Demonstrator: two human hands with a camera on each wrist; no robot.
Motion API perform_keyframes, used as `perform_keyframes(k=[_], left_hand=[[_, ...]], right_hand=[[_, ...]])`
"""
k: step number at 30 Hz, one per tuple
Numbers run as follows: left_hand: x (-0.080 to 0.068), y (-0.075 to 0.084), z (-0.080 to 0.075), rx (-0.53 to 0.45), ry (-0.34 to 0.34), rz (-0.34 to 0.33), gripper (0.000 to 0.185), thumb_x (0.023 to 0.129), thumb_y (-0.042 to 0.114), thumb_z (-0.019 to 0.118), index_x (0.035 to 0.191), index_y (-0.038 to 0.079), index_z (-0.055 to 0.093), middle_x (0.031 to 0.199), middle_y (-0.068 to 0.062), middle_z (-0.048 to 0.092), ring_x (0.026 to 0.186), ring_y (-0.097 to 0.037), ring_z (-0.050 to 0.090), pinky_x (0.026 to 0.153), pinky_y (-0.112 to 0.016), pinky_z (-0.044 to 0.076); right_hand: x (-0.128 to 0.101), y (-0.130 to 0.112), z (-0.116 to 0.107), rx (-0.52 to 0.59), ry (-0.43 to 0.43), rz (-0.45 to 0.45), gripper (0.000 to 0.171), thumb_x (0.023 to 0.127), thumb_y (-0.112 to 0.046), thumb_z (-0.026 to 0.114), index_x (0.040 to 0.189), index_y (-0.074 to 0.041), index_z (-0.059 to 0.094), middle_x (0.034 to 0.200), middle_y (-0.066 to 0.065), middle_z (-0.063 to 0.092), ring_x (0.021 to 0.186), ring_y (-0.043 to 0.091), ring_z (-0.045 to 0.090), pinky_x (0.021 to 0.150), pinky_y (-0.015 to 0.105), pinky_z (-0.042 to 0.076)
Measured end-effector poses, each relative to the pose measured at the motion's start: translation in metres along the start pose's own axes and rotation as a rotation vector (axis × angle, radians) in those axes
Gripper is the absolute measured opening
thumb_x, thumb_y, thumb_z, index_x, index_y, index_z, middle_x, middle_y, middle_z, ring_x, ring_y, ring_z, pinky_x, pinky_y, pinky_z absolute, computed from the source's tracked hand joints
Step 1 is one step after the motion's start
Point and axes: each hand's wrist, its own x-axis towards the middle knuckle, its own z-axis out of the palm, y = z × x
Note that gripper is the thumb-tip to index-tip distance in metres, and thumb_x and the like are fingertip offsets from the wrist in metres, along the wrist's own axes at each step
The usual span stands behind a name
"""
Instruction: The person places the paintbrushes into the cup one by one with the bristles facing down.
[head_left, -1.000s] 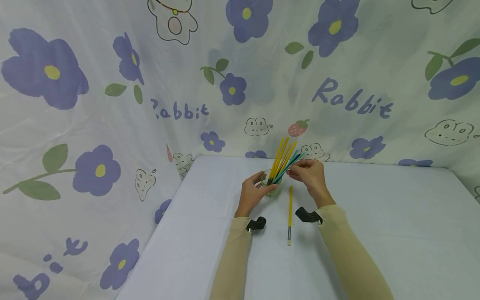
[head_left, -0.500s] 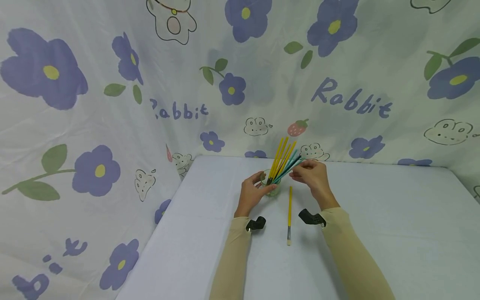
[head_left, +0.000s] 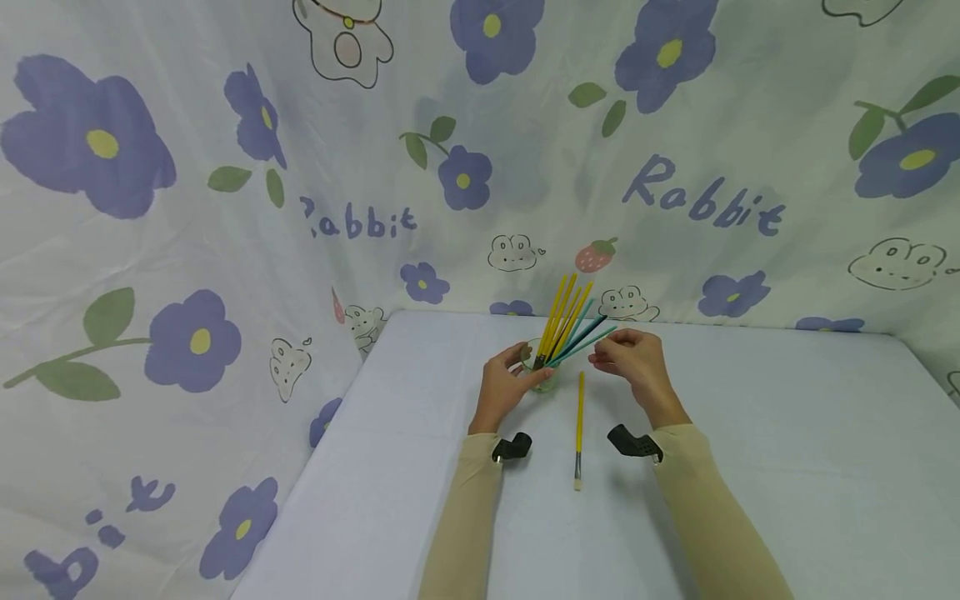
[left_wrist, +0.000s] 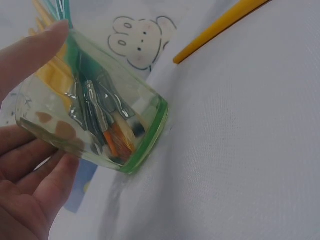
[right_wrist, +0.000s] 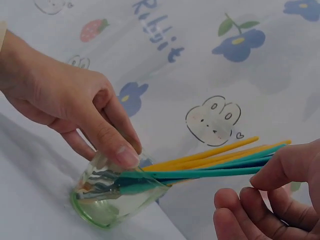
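A clear glass point(head_left: 545, 386) with a green base point(left_wrist: 150, 142) holds several paintbrushes, bristles down. The left hand point(head_left: 502, 387) grips the glass round its sides and keeps it tilted. Yellow handles point(head_left: 558, 312) lean out of it, along with teal and dark ones. At the tip of one teal paintbrush point(right_wrist: 215, 173), the right hand point(head_left: 633, 360) pinches the handle between thumb and finger. That brush slants to the right, its bristle end still inside the glass. On the table below lies a separate yellow paintbrush point(head_left: 580, 425), pale bristles toward the person.
A white cloth covers the table point(head_left: 787, 458). Behind it and at the left hang curtains point(head_left: 525, 167) printed with purple flowers, rabbits and lettering. Black wrist devices point(head_left: 633, 442) sit at both sleeve cuffs.
The right hand has moved right and slightly toward the person, and the teal paintbrush now leans lower, apart from the others. The left hand and glass have stayed in place.
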Motion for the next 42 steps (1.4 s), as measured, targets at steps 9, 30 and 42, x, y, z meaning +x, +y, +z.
perform_keyframes(k=[9,30,42], left_hand=[[0.002,-0.001,0.001,-0.002,-0.006,0.004,0.078,0.081,0.038,0.089,0.147,0.010,0.058,0.143,-0.010,0.065,0.136,-0.026,0.059,0.111,-0.038,0.055],[0.002,0.002,0.004,-0.006,-0.003,0.010,0.080,0.081,0.038,0.089,0.147,0.006,0.057,0.143,-0.013,0.065,0.137,-0.027,0.059,0.112,-0.042,0.055],[0.002,-0.001,0.002,-0.003,0.009,0.004,0.079,0.081,0.040,0.089,0.147,0.008,0.058,0.143,-0.012,0.065,0.136,-0.027,0.059,0.111,-0.041,0.055]], right_hand=[[-0.002,0.006,-0.011,0.000,0.005,0.007,0.020,0.095,-0.010,0.067,0.110,0.002,0.060,0.087,0.002,0.072,0.072,0.006,0.074,0.076,0.025,0.066],[-0.012,0.040,-0.007,-0.196,-0.037,0.060,0.030,0.098,-0.015,0.068,0.121,0.005,0.064,0.114,0.024,0.074,0.077,0.011,0.071,0.073,0.023,0.064],[-0.013,0.050,0.003,-0.325,-0.114,0.072,0.034,0.095,-0.016,0.072,0.120,0.006,0.067,0.107,0.020,0.076,0.079,0.015,0.071,0.069,0.025,0.063]])
